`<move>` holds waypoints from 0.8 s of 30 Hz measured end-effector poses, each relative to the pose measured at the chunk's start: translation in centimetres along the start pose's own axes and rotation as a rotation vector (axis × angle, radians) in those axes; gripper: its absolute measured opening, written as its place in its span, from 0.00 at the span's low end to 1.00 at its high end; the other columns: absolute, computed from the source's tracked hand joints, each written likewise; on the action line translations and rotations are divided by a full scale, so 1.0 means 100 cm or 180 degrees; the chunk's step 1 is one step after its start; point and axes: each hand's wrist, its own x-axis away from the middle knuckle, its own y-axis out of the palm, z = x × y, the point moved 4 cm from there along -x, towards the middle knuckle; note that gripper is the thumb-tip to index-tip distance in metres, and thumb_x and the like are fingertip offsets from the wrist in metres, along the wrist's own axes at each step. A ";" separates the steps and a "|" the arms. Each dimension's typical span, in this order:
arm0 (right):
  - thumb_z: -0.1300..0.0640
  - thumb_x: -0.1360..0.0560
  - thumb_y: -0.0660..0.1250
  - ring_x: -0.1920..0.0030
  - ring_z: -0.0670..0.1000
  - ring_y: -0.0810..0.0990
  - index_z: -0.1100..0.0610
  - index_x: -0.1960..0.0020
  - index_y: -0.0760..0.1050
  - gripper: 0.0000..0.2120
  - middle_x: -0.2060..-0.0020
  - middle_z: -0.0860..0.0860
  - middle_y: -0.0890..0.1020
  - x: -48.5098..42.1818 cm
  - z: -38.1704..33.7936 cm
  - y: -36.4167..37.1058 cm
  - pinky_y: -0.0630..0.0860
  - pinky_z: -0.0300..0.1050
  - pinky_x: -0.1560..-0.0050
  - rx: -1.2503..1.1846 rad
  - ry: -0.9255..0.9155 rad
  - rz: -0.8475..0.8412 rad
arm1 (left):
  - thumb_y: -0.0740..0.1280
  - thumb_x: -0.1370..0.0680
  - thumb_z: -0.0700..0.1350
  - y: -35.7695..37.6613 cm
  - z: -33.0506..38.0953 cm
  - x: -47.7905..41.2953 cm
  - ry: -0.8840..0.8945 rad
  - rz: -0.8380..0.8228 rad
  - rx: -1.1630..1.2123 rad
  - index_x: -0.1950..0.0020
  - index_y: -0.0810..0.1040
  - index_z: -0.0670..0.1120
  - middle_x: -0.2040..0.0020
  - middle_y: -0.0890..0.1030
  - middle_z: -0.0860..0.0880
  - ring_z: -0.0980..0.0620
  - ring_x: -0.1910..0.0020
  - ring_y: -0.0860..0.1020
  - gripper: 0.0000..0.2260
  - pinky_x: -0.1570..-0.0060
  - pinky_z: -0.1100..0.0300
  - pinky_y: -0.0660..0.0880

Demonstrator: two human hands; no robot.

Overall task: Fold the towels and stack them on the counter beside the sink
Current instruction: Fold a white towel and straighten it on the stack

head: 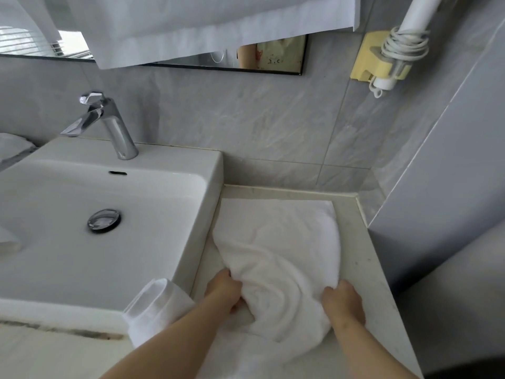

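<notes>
A white towel [281,258] lies bunched on the pale counter [363,258] just right of the sink [82,242]. My left hand [225,292] grips its near left edge, fingers curled into the cloth. My right hand [344,302] grips the near right edge. The towel's far part lies flat toward the wall, the near part is rumpled and lifted between my hands. A smaller rolled white towel [155,305] hangs over the sink's front right corner, beside my left forearm. More white towels [191,26] hang from above, in front of the mirror.
A chrome tap [109,124] stands behind the basin. A hair dryer [393,56] in a yellow holder hangs on the right wall. Grey tiled walls close in the counter at the back and right. Another white cloth [13,146] lies left of the sink.
</notes>
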 end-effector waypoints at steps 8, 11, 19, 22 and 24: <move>0.59 0.22 0.59 0.47 0.64 0.76 0.67 0.42 0.73 0.14 0.46 0.65 0.77 -0.008 0.000 -0.010 0.73 0.52 0.50 -0.0803 0.0064 0.0012 | 0.62 0.21 0.42 -0.022 -0.004 -0.004 -0.0412 -0.0013 -0.0015 0.63 0.70 0.41 0.68 0.72 0.42 0.47 0.68 0.73 0.11 0.66 0.58 0.69; 0.59 0.24 0.64 0.47 0.64 0.77 0.69 0.40 0.73 0.17 0.46 0.65 0.78 0.006 0.005 -0.002 0.75 0.56 0.46 -0.1831 0.0392 -0.0271 | 0.70 0.25 0.44 -0.014 -0.012 0.009 -0.0166 -0.0256 0.0055 0.58 0.75 0.41 0.64 0.77 0.44 0.47 0.68 0.76 0.07 0.66 0.61 0.71; 0.64 0.25 0.63 0.53 0.58 0.79 0.61 0.48 0.76 0.07 0.54 0.58 0.83 0.081 0.008 0.023 0.76 0.49 0.56 -0.3535 0.0662 -0.2065 | 0.63 0.22 0.35 -0.020 -0.021 0.028 -0.0086 -0.0105 0.1321 0.45 0.74 0.36 0.63 0.76 0.41 0.46 0.69 0.76 0.07 0.72 0.58 0.77; 0.66 0.24 0.63 0.57 0.56 0.79 0.62 0.45 0.75 0.09 0.56 0.57 0.82 0.084 0.008 0.022 0.76 0.47 0.60 -0.3472 0.0452 -0.1763 | 0.64 0.20 0.44 -0.026 -0.028 0.034 -0.0246 -0.0042 0.1653 0.47 0.75 0.37 0.62 0.77 0.40 0.44 0.66 0.76 0.10 0.63 0.55 0.76; 0.59 0.21 0.61 0.56 0.55 0.78 0.61 0.47 0.75 0.07 0.56 0.56 0.81 0.090 0.011 0.021 0.74 0.48 0.59 -0.3739 0.0604 -0.1797 | 0.63 0.21 0.51 -0.026 -0.030 0.043 -0.0195 -0.0333 0.1506 0.52 0.78 0.39 0.61 0.80 0.41 0.44 0.64 0.78 0.15 0.62 0.56 0.76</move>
